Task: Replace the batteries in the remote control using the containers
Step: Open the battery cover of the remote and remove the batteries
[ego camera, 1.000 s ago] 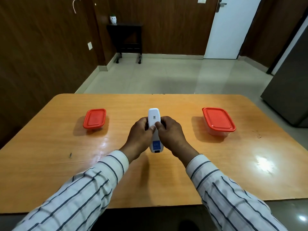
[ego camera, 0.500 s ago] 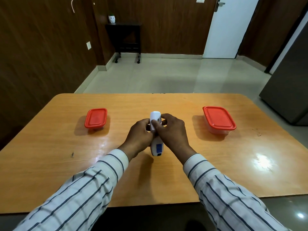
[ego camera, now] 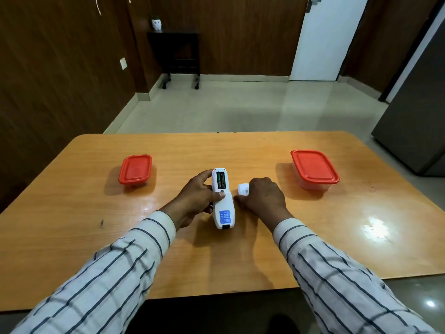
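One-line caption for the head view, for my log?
Left hand holds remote, batteries exposed; right hand holds its cover.

One head-worn wide-angle camera looks forward and down from the near edge of the table (ego camera: 337,237). Sleeves and hands fill the close foreground. Farther off, the view takes in floor, far wall and door (ego camera: 325,37).

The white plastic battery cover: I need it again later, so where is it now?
In the head view, the white plastic battery cover is in the right hand, just right of the white remote control, above the wooden table.
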